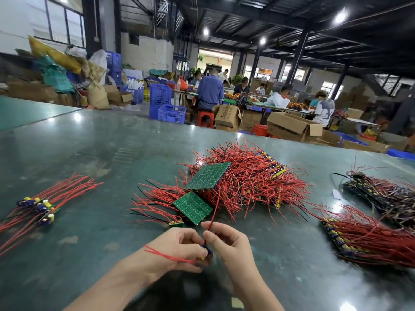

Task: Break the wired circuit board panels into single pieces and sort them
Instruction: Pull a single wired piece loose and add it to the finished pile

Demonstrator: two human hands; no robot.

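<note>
Head view: small wired board piece (206,254) pinched between left hand (179,250) and right hand (226,244), fingers of both curled onto it; one red lead running up-away, others leftward. Sorted pile (38,206) far left, nearer left hand.

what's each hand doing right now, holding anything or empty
Left hand: fingers curled round a small wired circuit board piece with thin red wires.
Right hand: fingers pinching the same piece.

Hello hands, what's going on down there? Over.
Left hand and right hand both pinching one small wired board piece. Big panel pile waiting ahead. Nothing in the way.
</note>
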